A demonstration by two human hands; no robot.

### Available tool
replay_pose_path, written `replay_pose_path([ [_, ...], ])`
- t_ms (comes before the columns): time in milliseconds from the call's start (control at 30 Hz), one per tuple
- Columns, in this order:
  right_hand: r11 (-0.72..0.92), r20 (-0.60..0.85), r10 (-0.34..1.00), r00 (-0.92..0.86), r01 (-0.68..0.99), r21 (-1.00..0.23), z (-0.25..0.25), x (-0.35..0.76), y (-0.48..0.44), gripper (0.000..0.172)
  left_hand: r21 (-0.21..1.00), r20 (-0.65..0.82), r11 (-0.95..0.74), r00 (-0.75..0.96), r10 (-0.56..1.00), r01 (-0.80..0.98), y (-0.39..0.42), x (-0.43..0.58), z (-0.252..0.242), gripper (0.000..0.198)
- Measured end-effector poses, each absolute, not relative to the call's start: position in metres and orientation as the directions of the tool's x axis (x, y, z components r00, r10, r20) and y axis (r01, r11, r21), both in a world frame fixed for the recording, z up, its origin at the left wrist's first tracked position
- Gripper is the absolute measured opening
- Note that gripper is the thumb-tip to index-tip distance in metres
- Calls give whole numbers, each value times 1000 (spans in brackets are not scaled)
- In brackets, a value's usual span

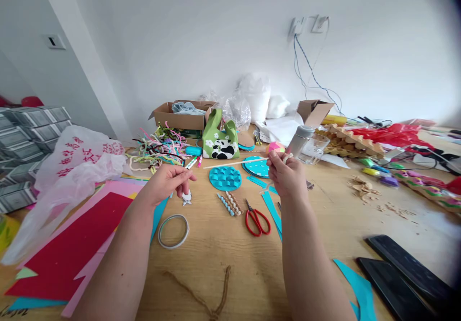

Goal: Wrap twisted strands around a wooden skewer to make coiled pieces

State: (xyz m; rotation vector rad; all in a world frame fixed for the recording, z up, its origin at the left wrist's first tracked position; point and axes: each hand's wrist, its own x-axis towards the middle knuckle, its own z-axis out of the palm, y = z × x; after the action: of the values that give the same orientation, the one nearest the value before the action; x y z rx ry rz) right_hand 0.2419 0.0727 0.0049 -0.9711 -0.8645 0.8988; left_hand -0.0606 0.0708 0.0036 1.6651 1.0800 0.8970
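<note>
My right hand (288, 174) is closed around one end of a thin, pale stick (234, 162). The stick points left, above a round blue piece with raised scale-like flaps (225, 179). A bit of something cream-coloured shows at the top of this hand. My left hand (173, 183) hovers to the left, its fingers loosely bent and apart, with nothing visible in them. Below the hands lie red-handled scissors (257, 219), twisted blue and brown pieces (229, 204), a roll of tape (173, 231) and a small white cutout (186, 197).
Red and pink paper sheets (79, 244) cover the left side. A panda bag (220, 138), fuzzy coloured stems (162, 148) and a cardboard box (183, 117) stand behind. To the right are a grey-lidded bottle (300, 141), a glass mug (315, 149) and two black phones (392, 287).
</note>
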Motion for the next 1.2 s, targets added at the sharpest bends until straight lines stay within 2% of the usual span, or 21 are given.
replay_pose_path([
  [133,233,180,945,274,-178,-956,5,236,70,38,916,-6,-119,309,951,382,75,-67,4,56],
  [200,183,169,976,139,-97,-978,4,226,67,35,902,59,-151,232,971,405,74,-64,5,55],
  [267,160,159,987,-3,34,-987,1,209,64,32,926,161,-214,186,969,313,70,-51,5,52],
  [333,181,171,982,-82,135,-974,-1,190,60,32,967,157,-195,224,962,163,61,-30,3,54],
  [400,192,162,970,-179,166,-967,-1,173,57,34,977,156,-189,274,949,97,53,-9,-1,60],
  [467,199,163,962,-221,148,-969,-1,163,53,35,986,110,-142,297,949,90,48,6,-6,58],
  [567,181,153,955,-254,90,-979,2,163,50,40,987,132,-149,224,966,58,48,11,-10,51],
  [667,45,62,944,-324,-61,-997,4,169,49,56,984,176,-173,129,976,-37,53,1,-7,43],
  [767,-89,-13,888,-460,-145,-985,6,172,49,73,989,115,-95,190,975,-110,52,-8,2,42],
  [867,-84,-21,821,-571,-85,-993,7,171,48,84,996,30,7,384,923,-94,46,-8,9,45],
  [933,-59,-35,803,-595,-20,-998,7,169,46,86,998,18,10,439,898,-61,43,-5,11,47],
  [1067,-15,-35,793,-609,38,-999,8,167,41,86,999,43,-38,454,890,-20,43,-2,8,42],
  [1200,3,5,784,-621,-4,-1000,7,166,43,81,996,84,-83,407,910,-21,47,-5,5,31],
])
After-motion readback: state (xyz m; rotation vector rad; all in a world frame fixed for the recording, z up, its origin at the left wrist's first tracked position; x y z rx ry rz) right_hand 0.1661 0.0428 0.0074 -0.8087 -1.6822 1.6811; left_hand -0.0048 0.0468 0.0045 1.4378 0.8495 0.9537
